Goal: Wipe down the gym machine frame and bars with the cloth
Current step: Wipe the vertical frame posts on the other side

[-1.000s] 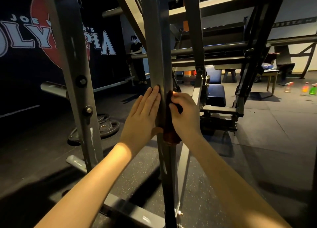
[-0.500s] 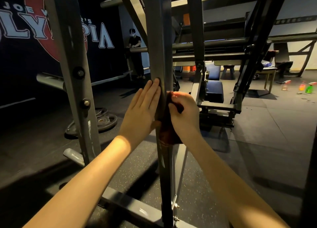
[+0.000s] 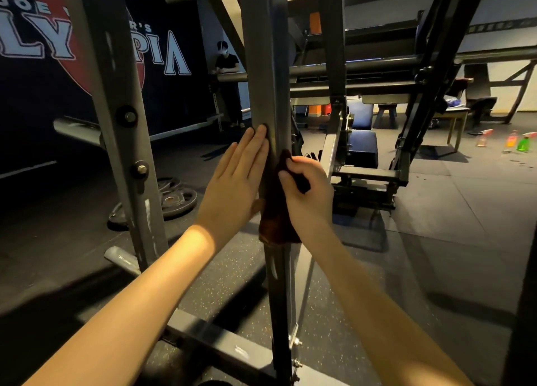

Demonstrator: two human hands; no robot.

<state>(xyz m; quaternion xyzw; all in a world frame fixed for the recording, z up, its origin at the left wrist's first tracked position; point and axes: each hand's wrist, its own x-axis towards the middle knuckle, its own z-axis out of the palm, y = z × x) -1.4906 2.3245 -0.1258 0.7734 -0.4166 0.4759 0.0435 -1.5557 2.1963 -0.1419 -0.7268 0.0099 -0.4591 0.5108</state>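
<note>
A grey upright post (image 3: pixel 266 65) of the gym machine frame stands straight in front of me. My left hand (image 3: pixel 235 182) lies flat against the post's left face with straight fingers. My right hand (image 3: pixel 308 193) grips a dark brown cloth (image 3: pixel 276 222) and holds it against the post's right side. The cloth hangs down below the hand along the post. A second grey upright (image 3: pixel 119 100) with bolts stands to the left, and horizontal bars (image 3: pixel 363 68) cross behind.
A base crossbar (image 3: pixel 220 342) lies on the speckled rubber floor. Weight plates (image 3: pixel 174 199) lie on the floor at left. A blue padded seat (image 3: pixel 361 150) sits behind the post. Spray bottles (image 3: pixel 511 141) stand at far right. A person (image 3: pixel 226 65) stands in the background.
Both hands stay on the post at about the same height. The view has shifted slightly, and my right hand with the cloth has edged a little down the post.
</note>
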